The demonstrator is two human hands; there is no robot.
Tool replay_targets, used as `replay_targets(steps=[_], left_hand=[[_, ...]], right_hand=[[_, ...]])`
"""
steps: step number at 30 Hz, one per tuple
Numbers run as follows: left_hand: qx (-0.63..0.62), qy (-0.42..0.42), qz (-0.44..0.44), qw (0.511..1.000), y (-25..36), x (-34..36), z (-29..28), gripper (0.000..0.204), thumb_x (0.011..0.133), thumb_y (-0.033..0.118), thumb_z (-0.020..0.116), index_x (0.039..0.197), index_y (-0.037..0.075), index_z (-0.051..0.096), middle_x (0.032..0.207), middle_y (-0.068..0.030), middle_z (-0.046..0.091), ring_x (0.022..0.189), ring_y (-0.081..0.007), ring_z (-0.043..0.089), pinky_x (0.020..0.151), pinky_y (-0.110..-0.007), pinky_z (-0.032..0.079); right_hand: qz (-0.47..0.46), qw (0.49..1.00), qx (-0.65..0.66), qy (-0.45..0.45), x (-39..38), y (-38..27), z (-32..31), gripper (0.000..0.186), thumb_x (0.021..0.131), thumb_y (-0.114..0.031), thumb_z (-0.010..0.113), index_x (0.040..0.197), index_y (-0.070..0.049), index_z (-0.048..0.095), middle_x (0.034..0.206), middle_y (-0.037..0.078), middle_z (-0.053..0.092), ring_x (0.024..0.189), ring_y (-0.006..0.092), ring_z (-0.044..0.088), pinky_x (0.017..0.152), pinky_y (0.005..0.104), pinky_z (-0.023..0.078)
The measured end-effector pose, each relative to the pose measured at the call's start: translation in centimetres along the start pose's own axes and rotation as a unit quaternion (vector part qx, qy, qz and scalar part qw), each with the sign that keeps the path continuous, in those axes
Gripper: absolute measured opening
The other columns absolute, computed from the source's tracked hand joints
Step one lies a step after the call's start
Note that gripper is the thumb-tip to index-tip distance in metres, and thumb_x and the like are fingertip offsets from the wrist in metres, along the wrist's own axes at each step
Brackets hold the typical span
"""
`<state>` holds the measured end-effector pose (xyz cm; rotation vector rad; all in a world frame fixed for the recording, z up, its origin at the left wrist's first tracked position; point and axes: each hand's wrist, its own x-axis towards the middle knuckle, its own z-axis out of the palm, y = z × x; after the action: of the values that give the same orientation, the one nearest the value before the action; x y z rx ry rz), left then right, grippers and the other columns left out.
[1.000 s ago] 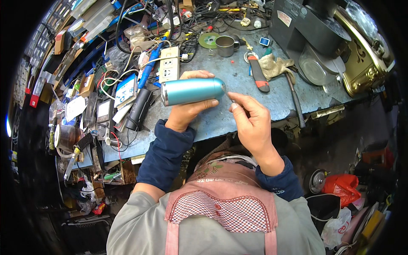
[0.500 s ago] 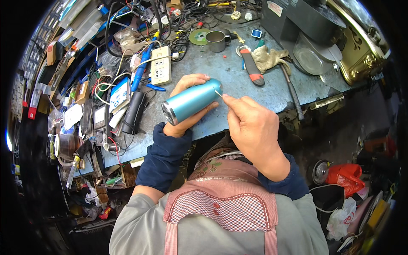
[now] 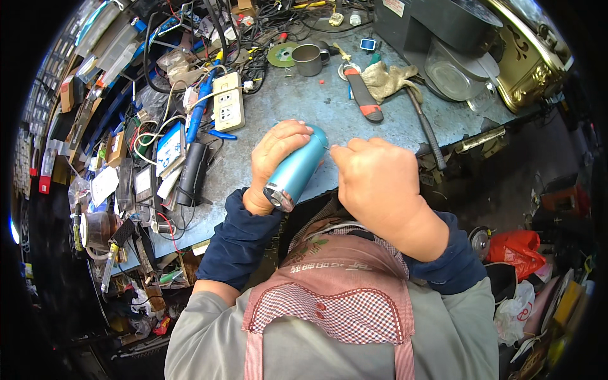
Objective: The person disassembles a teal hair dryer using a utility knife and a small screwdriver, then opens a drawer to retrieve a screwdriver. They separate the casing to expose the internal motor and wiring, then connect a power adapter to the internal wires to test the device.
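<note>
Two small screens (image 3: 170, 147), left bench clutter (image 3: 126, 158)

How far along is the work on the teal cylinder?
Done: the teal cylinder is off the bench, gripped in the left hand, its metal end cap facing the camera. In hand: the right hand pinches a thin tool at its upper side. Left: no part has come off; the cap is still on.

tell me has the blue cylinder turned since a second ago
Yes. The blue cylinder lay level with the bench edge; now it tilts, its cap end toward the person, in the left hand.
</note>
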<state>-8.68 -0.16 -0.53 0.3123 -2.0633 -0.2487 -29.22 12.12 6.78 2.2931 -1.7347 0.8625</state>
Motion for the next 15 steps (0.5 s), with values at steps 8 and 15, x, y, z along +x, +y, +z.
replay_targets(steps=[8, 15], left_hand=[[0.040, -0.009, 0.007, 0.999, 0.7, 0.1, 0.3, 0.036, 0.078, 0.001, 0.081, 0.112, 0.003, 0.070, 0.119, -0.0150, 0.076, 0.115, -0.0385, 0.074, 0.103, -0.048, 0.059], [-0.007, 0.052, -0.071, 0.996, -0.7, 0.4, 0.3, 0.065, 0.076, 0.002, 0.099, 0.127, 0.006, 0.059, 0.130, -0.0182, 0.072, 0.121, -0.0314, 0.072, 0.105, -0.042, 0.058]], right_hand=[[-0.001, 0.980, -0.195, 0.044, -1.1, 0.0, 3.8, 0.004, 0.078, -0.018, 0.072, 0.079, -0.013, 0.071, 0.077, 0.002, 0.066, 0.073, 0.0201, 0.069, 0.059, 0.0336, 0.053], [0.144, 0.978, 0.091, 0.123, -2.0, 2.6, 5.3, 0.013, 0.091, -0.009, 0.070, 0.101, -0.009, 0.079, 0.090, 0.011, 0.074, 0.081, 0.0356, 0.073, 0.068, 0.0464, 0.059]])
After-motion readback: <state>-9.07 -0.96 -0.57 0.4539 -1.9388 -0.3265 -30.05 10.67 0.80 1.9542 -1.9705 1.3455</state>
